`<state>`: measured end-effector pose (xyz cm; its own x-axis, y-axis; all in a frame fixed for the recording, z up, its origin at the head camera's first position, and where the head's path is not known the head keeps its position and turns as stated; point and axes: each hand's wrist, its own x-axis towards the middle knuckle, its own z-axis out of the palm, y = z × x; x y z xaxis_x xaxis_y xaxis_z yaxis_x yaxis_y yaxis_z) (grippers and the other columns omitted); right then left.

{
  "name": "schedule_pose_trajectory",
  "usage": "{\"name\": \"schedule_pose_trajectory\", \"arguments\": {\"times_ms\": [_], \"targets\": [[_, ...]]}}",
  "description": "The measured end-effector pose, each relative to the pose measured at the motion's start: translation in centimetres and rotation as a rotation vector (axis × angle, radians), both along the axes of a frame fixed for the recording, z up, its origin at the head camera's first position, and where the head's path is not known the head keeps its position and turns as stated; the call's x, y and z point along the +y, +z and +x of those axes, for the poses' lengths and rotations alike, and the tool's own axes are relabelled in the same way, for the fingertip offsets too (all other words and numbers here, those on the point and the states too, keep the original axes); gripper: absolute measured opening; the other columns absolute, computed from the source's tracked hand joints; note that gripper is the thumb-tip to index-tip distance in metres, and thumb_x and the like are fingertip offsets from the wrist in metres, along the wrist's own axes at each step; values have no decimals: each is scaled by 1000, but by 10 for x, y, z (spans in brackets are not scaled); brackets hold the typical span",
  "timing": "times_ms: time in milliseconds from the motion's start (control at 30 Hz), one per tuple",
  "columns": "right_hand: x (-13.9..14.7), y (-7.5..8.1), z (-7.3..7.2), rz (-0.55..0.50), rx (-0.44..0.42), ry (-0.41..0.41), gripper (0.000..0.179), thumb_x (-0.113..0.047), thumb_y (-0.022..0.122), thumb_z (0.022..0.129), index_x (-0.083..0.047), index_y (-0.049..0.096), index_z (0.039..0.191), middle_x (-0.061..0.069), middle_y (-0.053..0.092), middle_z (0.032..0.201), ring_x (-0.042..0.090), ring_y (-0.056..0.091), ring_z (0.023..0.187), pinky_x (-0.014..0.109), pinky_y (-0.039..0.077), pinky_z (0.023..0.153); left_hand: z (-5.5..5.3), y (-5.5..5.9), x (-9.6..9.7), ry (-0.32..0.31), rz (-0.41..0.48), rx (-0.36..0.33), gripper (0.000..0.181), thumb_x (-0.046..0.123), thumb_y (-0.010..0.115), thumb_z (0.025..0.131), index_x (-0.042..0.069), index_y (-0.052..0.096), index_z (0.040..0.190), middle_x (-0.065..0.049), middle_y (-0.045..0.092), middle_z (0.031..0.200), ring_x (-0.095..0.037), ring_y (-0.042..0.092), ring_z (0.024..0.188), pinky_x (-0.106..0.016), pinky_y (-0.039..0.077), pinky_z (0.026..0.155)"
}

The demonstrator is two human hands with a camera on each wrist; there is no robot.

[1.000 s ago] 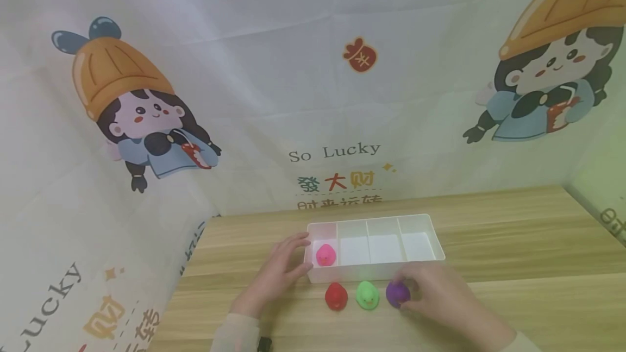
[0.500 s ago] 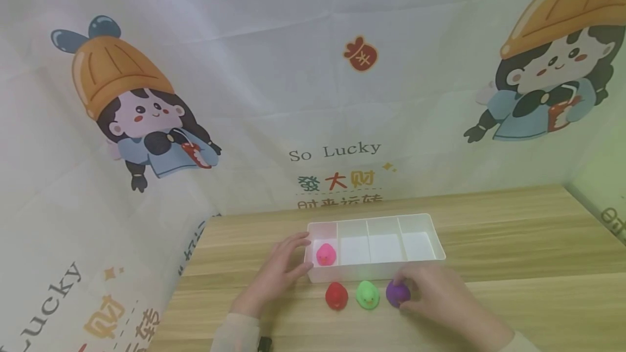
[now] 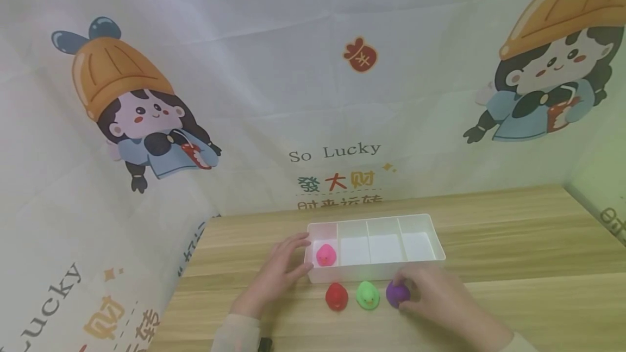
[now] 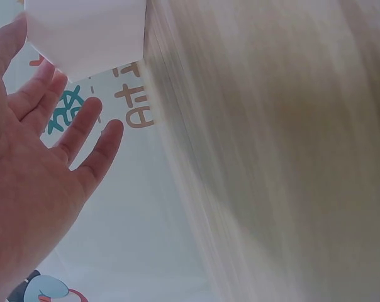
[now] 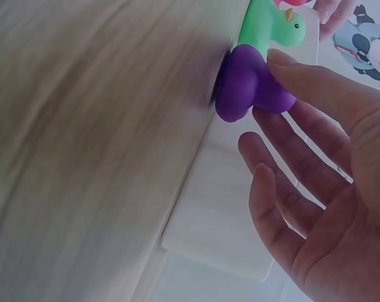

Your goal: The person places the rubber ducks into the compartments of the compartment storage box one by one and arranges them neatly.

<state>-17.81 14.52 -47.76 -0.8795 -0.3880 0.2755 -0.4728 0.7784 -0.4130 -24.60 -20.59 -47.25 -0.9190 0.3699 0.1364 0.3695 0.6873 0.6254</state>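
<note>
My right hand pinches a purple toy duck between thumb and fingers; the duck sits on the table in front of the white tray. To its left stand a green toy duck and a red toy duck, in one row. My left hand rests its fingertips at the left end of the white divided tray, fingers spread and mostly straight in the left wrist view. Inside the tray's leftmost compartment sits a pink toy duck. The other compartments hold nothing.
The wooden table carries the tray and ducks. Behind it and at the left hangs a printed cloth with cartoon figures and lettering. A small black object shows beside the left sleeve.
</note>
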Motion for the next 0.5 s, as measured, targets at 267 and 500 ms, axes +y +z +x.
{"name": "schedule_pose_trajectory", "arguments": {"times_ms": [267,500], "targets": [[0,1,0,-20,10,9,34,-30,93,70,-33,73,98,-22,72,94,8,69,90,34,62,80,2,1,1,4,16,-11,51,27,71,98,11,55,144,-7,41,164,-34,31,154,-62,25,126],[1,6,1,-50,24,32,33,-28,91,73,-33,74,101,-22,72,96,8,71,93,33,62,83,1,0,1,1,9,-5,52,27,71,98,10,55,144,-7,41,164,-34,31,154,-61,26,127]]}}
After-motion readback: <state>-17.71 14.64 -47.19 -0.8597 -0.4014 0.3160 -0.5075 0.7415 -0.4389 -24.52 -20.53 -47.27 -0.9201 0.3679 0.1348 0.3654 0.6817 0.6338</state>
